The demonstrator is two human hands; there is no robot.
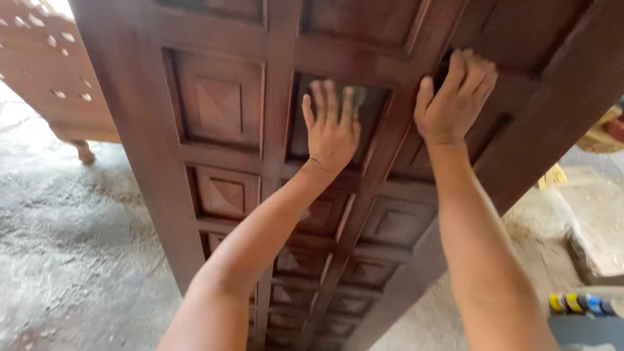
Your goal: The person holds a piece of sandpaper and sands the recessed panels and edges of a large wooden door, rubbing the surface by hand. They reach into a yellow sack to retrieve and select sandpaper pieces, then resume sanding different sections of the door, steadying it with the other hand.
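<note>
Here my left hand (333, 127) lies flat, fingers spread and released, pressed onto a recessed square panel (338, 120) of the big dark reddish-brown carved wooden door (221, 104) that leans in front of me. Something thin may sit under my fingertips, since a pale greyish blur shows there, but I cannot tell what it is, so I will not say the hand grasps anything.

My right hand (455, 97) sits higher and further right, fingers curled over the edge of a raised rail (416, 71) beside the next panel, the thumb resting on the rail's face. It grips the wood itself and nothing loose.

The door's long axis runs from the top of my view down toward my legs, tilted a little, with 2 columns of raised diamond-faced squares running along it. Both hands work the upper part; the left is nearer the door's middle line, the right nearer its far right frame.

To the left stands a paler wooden piece with pierced cut-outs (45, 58) on a rough grey concrete floor (78, 247). At the lower right a row of small coloured caps (582, 303) shows, well apart from my hands.
</note>
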